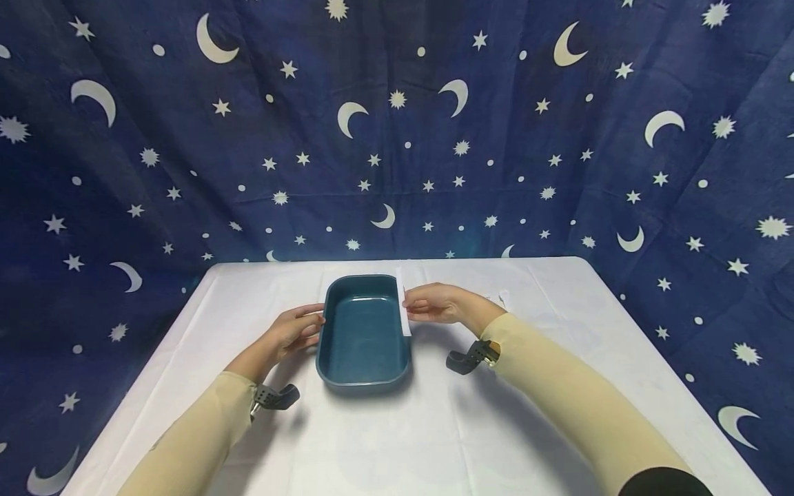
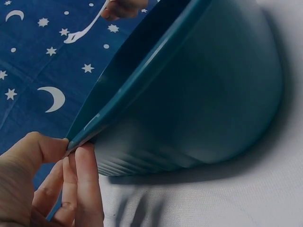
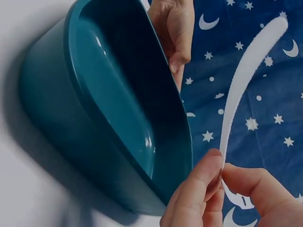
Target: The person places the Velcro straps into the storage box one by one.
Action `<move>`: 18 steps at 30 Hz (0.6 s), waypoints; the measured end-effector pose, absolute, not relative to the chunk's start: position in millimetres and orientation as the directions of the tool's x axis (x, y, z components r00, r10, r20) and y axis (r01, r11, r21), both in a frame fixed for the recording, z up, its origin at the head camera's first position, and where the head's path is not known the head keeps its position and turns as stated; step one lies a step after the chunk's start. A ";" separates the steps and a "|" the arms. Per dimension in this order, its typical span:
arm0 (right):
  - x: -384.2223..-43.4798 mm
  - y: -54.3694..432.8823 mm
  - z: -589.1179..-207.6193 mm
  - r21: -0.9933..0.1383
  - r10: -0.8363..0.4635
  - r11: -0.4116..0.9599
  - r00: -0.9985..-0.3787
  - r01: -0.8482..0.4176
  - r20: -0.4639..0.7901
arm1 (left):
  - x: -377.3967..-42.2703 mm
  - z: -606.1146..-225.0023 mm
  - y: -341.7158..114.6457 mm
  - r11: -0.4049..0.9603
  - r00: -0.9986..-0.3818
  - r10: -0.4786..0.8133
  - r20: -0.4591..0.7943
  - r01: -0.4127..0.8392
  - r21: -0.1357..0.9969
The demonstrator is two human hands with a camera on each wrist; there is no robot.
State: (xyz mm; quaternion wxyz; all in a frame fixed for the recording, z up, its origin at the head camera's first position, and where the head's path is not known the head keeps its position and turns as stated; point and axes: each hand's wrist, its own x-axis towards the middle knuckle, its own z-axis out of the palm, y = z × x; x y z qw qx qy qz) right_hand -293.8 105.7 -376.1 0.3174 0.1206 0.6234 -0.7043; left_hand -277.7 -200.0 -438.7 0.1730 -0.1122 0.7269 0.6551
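A deep teal plastic tub (image 1: 366,331), rectangular with rounded corners, stands on the white-covered table with its hollow side up and bare inside. My left hand (image 1: 293,332) pinches its left rim; in the left wrist view the thumb (image 2: 49,147) lies on top of the rim and the fingers below. Along the right rim, my right hand (image 1: 437,303) pinches a thin white strip (image 3: 246,71) between thumb and fingers. The strip bends in a curve and rises above the rim, with a slot near its lower end in the right wrist view.
White cloth (image 1: 496,441) covers the table. A dark blue curtain (image 1: 397,151) with moons and stars hangs behind and at both sides. A small pale thing (image 1: 504,297) lies on the cloth beyond my right wrist. Dark wrist mounts (image 1: 468,358) stick out inward.
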 end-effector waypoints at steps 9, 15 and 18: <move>-295.0 82.3 -379.4 -0.801 -0.288 0.004 -0.766 0.599 -0.575 | -279.7 -439.8 -202.3 0.104 -0.912 0.071 -0.403 -0.395 0.913; -296.7 65.2 -382.0 -0.794 -0.296 0.008 -0.757 0.608 -0.583 | -279.4 -440.2 -203.7 0.097 -0.914 0.076 -0.399 -0.392 0.915; -297.3 58.7 -384.6 -0.797 -0.294 0.010 -0.760 0.603 -0.579 | -279.4 -439.8 -203.3 0.088 -0.913 0.075 -0.402 -0.395 0.914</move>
